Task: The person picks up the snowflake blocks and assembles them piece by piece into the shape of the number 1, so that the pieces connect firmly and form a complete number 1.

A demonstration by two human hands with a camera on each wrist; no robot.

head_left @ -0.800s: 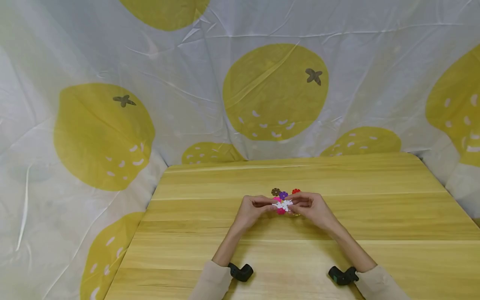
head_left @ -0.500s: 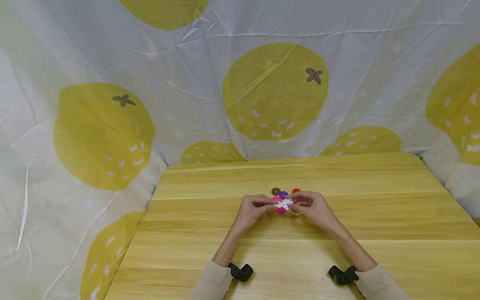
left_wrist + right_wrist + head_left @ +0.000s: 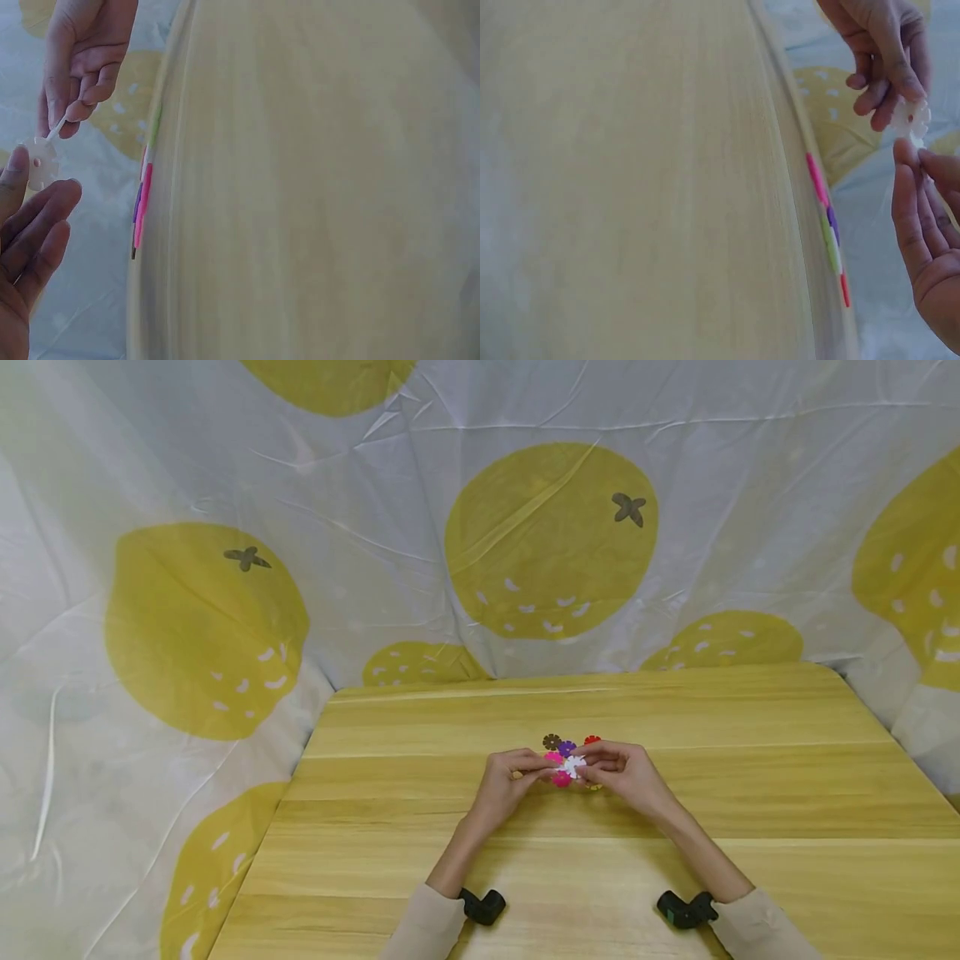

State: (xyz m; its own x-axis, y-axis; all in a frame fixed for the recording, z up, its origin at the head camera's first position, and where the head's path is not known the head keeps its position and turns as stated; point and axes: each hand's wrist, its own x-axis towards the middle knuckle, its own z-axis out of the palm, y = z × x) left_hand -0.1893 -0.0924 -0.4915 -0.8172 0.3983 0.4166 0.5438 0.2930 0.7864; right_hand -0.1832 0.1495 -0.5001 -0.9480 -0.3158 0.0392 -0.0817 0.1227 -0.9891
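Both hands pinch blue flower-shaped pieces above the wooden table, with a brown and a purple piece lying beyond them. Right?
Colour's wrong: the head view shows the left hand and right hand pinching white pieces, not blue. The brown piece and purple piece do lie beyond them on the wooden table.

A wood-grained bench (image 3: 375,827) is backed at twelve o'clock by a creased white cloth (image 3: 367,502), by which its nine o'clock side is also flanked. Large yellow lemons (image 3: 551,547) are printed across the fabric; the middle one is marked at two o'clock by a dark stem (image 3: 628,509). On the bench, a purple notched disc (image 3: 567,748) is surrounded by others: a brown disc (image 3: 551,742) at ten o'clock, a red disc (image 3: 592,740) at two, a pink disc (image 3: 553,758) at eight, a magenta disc (image 3: 562,780) at six.
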